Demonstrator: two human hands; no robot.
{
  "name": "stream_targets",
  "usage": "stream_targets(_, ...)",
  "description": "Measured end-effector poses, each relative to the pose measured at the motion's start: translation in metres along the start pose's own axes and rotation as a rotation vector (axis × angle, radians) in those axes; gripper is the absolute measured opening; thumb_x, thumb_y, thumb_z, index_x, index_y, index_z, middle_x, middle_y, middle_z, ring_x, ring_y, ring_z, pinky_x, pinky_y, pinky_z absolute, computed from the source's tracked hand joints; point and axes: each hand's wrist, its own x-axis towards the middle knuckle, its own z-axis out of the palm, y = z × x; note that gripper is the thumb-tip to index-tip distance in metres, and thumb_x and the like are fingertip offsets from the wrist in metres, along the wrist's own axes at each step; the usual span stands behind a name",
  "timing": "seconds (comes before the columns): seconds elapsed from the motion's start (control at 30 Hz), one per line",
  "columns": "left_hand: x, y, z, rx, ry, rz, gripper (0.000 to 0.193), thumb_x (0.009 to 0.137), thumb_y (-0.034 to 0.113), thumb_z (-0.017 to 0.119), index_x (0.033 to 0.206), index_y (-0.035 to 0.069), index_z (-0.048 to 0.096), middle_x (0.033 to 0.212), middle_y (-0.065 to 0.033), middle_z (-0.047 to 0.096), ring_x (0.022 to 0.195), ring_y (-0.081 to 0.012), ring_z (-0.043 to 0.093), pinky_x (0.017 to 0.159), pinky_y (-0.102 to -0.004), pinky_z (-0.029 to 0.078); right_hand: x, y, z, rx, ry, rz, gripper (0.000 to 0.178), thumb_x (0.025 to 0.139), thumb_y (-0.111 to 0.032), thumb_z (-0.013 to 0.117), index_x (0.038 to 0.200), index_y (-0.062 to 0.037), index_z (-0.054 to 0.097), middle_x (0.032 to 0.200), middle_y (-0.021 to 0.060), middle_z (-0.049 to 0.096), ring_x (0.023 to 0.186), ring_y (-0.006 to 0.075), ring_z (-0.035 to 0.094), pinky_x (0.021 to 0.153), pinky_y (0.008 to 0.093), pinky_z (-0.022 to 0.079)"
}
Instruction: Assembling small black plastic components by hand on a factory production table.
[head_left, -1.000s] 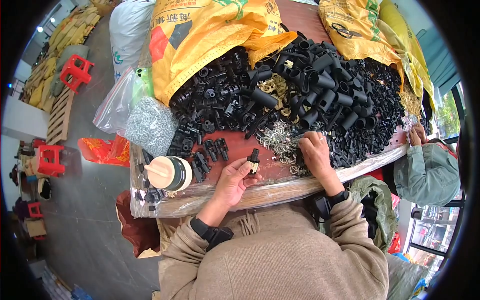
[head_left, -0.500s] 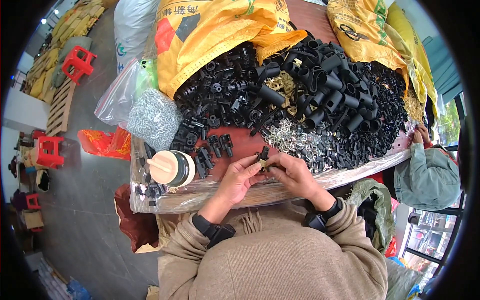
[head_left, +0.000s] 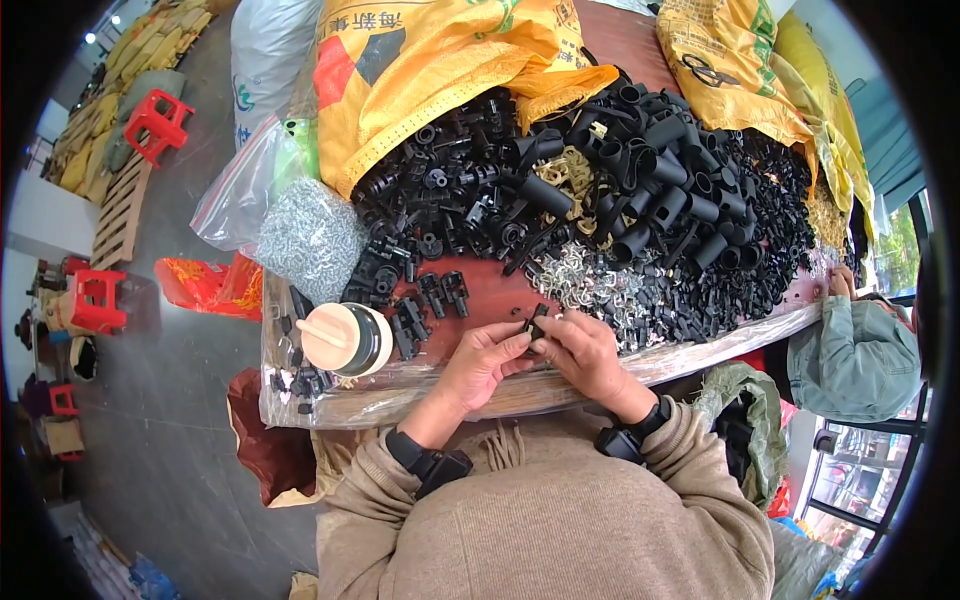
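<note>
I see both hands meet over the near edge of the tabletop point(head_left: 480, 300). My left hand point(head_left: 480, 362) and right hand point(head_left: 590, 355) pinch one small black plastic fitting point(head_left: 537, 322) between the fingertips, both grips narrow and closed on it. Behind lies a pile of matte black tubular parts point(head_left: 640, 200) and shiny bent metal clips point(head_left: 590, 280). A round cream-lidded jar point(head_left: 345, 338) sits left, near loose fittings.

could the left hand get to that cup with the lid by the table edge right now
Probably yes, once freed. The left hand shares a small black part with the right hand; the lidded cup stands close on its left, with only small black pieces between.
</note>
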Motion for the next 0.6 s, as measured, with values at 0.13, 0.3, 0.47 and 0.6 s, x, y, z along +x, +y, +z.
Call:
stream_targets(0.13, -0.003, -0.003, 0.006, 0.044, -0.033, -0.026, 0.025, 0.083, 0.013, 0.054, 0.105, 0.000, 0.054, 0.089, -0.0066, 0.061, 0.080, -0.0131, 0.059, 0.070, -0.0239, 0.050, -0.006, 0.000, -0.005, -0.127, 0.034, -0.141, 0.028, 0.064, -0.016, 0.069, 0.087, -0.0020, 0.058, 0.063, 0.0038, 0.050, 0.054, 0.0176, 0.050, 0.046, 0.0282, 0.040)
stream_targets(0.3, -0.005, 0.002, 0.017, 0.135, -0.052, -0.063, 0.023, 0.084, 0.014, 0.052, 0.101, 0.000, 0.055, 0.085, -0.0056, 0.060, 0.075, -0.0123, 0.059, 0.067, -0.0226, 0.049, -0.002, -0.002, -0.013, -0.201, 0.031, -0.222, 0.031, 0.062, -0.017, 0.069, 0.087, -0.0023, 0.058, 0.063, 0.0033, 0.049, 0.053, 0.0172, 0.050, 0.046, 0.0277, 0.039)
stream_targets(0.47, -0.015, 0.011, 0.026, 0.138, -0.076, -0.059, 0.022, 0.084, 0.020, 0.053, 0.095, 0.002, 0.057, 0.081, -0.0026, 0.059, 0.071, -0.0088, 0.057, 0.062, -0.0206, 0.047, 0.004, -0.015, -0.025, -0.161, 0.047, -0.198, 0.029, 0.063, -0.012, 0.068, 0.088, -0.0017, 0.058, 0.063, 0.0044, 0.049, 0.053, 0.0190, 0.049, 0.047, 0.0282, 0.039)
stream_targets(0.6, -0.026, 0.012, 0.027, 0.161, -0.084, -0.013, 0.020, 0.084, 0.019, 0.053, 0.095, 0.003, 0.057, 0.080, -0.0027, 0.059, 0.068, -0.0079, 0.056, 0.059, -0.0198, 0.046, 0.005, -0.012, -0.051, -0.229, 0.115, -0.094, 0.024, 0.065, 0.000, 0.062, 0.089, -0.0024, 0.058, 0.067, 0.0060, 0.051, 0.056, 0.0224, 0.050, 0.047, 0.0302, 0.040)
